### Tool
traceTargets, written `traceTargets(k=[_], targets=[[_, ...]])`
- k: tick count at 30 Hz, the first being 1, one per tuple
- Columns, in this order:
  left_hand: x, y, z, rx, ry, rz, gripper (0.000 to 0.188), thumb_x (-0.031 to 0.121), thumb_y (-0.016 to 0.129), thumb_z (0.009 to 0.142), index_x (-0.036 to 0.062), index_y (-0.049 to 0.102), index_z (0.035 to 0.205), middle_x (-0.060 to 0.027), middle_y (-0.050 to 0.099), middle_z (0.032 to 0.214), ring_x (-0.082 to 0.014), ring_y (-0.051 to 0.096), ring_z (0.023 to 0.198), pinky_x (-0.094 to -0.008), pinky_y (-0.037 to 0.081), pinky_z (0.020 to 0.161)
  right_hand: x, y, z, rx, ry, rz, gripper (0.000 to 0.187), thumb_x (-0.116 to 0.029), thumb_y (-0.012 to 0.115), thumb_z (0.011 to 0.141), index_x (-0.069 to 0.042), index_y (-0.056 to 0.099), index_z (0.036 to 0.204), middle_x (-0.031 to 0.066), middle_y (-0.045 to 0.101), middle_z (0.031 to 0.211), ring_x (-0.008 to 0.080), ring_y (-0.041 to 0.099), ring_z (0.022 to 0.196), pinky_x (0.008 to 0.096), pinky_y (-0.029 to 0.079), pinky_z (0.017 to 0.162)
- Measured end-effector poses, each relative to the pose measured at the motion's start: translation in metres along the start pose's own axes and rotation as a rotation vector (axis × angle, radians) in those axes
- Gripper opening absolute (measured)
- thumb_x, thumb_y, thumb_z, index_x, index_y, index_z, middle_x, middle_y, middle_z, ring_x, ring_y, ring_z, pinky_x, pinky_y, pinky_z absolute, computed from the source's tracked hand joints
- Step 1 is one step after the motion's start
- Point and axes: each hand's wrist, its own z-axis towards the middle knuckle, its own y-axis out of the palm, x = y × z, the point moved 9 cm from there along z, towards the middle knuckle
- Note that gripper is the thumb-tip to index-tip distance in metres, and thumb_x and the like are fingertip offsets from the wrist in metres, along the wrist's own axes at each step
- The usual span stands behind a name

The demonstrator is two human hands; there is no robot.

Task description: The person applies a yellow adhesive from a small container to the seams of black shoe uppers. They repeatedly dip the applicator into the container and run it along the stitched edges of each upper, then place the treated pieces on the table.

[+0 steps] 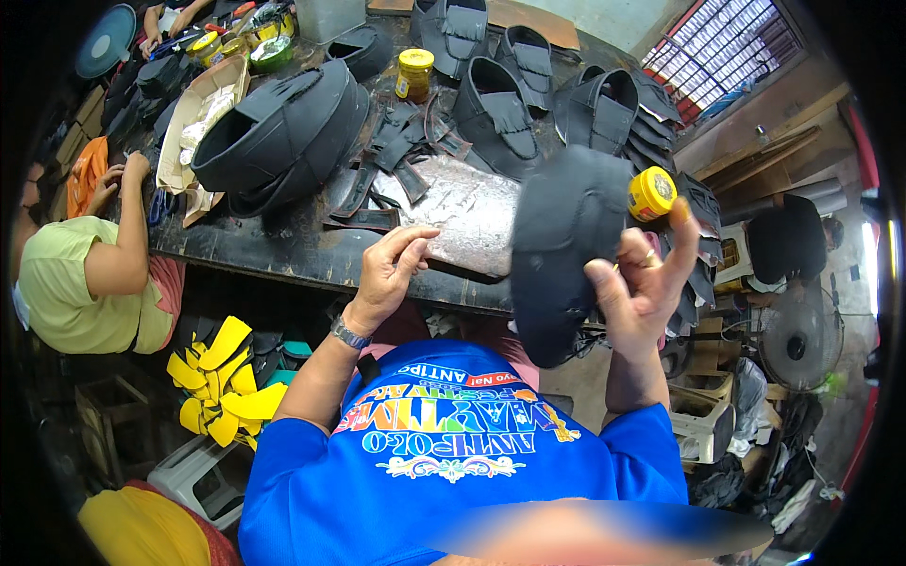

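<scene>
A black shoe upper (566, 250), slightly blurred, is raised over the table's front edge. My right hand (646, 297) grips its right side near the thumb, with the index finger stretched upward and a ring on another finger. My left hand (392, 269), with a watch at the wrist, is by the near left corner of a worn silvery board (469, 208). Its thumb and fingers are pinched together; whatever may be between them cannot be made out. Dark strips (396, 141) lie beside the board. A yellow-lidded jar (651, 193) stands just beyond my right hand.
Several black shoe uppers (493, 113) stand across the dark table (274, 259), with a bundled stack (283, 137) at left. Another jar (414, 75) sits farther back. A co-worker (90, 274) sits at left. Yellow pieces (222, 387) are below the table; a fan (802, 340) stands right.
</scene>
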Motion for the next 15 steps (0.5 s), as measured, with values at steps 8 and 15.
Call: traceTargets(k=[8, 15], targets=[[-0.006, -0.001, -0.006, 0.048, 0.161, 0.288, 0.018, 0.006, 0.066, 0.094, 0.0024, 0.071, 0.111, -0.0130, 0.067, 0.085, -0.0251, 0.066, 0.072, -0.0341, 0.052, 0.066, 0.019, -0.032, 0.004, 0.329, 0.067, 0.231, 0.086, 0.011, 0.058, 0.093, -0.015, 0.013, 0.161, 0.0141, 0.066, 0.103, 0.0123, 0.064, 0.093, 0.0266, 0.051, 0.089], [0.008, 0.008, -0.006, 0.014, 0.305, 0.428, 0.018, 0.004, 0.071, 0.089, 0.0049, 0.072, 0.107, -0.0141, 0.071, 0.088, -0.0315, 0.067, 0.073, -0.0372, 0.054, 0.066, 0.038, -0.011, 0.015, 0.256, 0.110, 0.329, 0.083, 0.013, 0.058, 0.092, -0.013, 0.018, 0.160, 0.0197, 0.065, 0.116, 0.0188, 0.064, 0.110, 0.0335, 0.050, 0.099]])
